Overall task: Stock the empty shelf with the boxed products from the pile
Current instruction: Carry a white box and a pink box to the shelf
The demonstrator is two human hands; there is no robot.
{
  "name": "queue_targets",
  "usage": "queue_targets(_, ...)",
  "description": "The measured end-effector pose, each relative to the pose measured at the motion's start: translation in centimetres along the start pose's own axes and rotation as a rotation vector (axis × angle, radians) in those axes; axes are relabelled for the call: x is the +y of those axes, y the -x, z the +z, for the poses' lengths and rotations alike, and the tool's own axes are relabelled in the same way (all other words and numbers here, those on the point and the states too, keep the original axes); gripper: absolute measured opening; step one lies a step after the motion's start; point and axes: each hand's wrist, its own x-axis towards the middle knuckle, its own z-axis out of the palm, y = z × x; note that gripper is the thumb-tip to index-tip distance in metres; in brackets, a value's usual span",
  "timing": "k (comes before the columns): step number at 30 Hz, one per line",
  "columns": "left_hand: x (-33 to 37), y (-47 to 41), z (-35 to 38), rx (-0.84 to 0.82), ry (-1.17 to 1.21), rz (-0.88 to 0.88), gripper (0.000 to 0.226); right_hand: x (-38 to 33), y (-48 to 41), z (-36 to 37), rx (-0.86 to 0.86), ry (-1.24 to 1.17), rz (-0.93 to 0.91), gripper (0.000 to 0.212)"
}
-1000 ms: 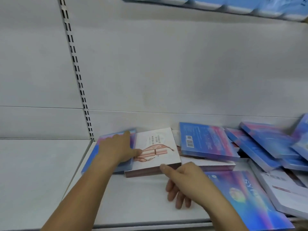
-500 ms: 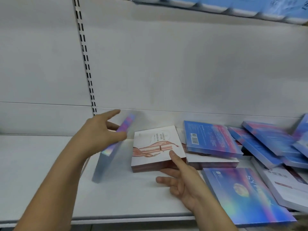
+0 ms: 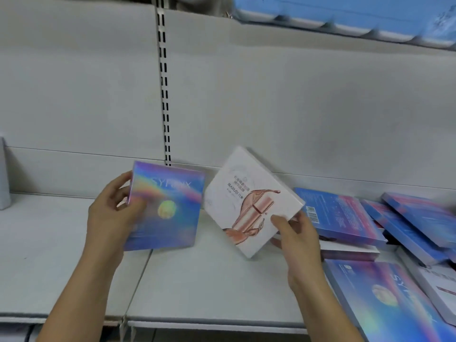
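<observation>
My left hand (image 3: 111,215) grips a holographic blue box (image 3: 167,206) by its left edge, holding it upright with its front toward me above the white shelf (image 3: 197,287). My right hand (image 3: 296,235) holds a white box printed with a rose-gold design (image 3: 249,201) at its lower right corner, tilted and lifted off the shelf. The two boxes are side by side, almost touching. To the right lies the pile of blue boxes (image 3: 345,215), flat and overlapping.
A slotted upright (image 3: 164,95) divides the white back panel. A large blue box (image 3: 385,299) and a white box (image 3: 441,290) lie at the front right. Blue packs (image 3: 345,13) fill the shelf above. A pale object (image 3: 3,174) stands at far left.
Both boxes have been lifted from the shelf. My left hand turned the holographic box face-on to me; my right hand took hold of the white box and tilted it up.
</observation>
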Motion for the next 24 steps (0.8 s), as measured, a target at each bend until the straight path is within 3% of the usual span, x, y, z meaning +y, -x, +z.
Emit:
queue_targets(7,-1.3,-0.5,-2.9,-0.211,0.098,-0.06,0.044,0.5,-1.7,1.4,-0.076,0.073,-0.105,0.023)
queue_targets(12,-1.7,-0.4,-4.0,-0.273,-0.015,-0.089,0.042,2.3,-1.9,1.4,-0.104,0.23,-0.079,0.043)
queue_targets(15,-2.4,-0.3,-4.5,-0.248,0.006,-0.096,0.043,2.9,-2.1,1.4,-0.085,0.27,-0.069,0.04)
queue_targets(21,-3.4,-0.3,-7.6,-0.077,0.1,-0.096,0.027,2.5,-1.8,0.6,-0.145,-0.052,-0.006,0.045)
queue_targets(24,-2.3,0.1,-10.4,-0.022,0.114,-0.092,0.018,2.2,-1.7,0.8,-0.228,-0.077,0.012,0.047)
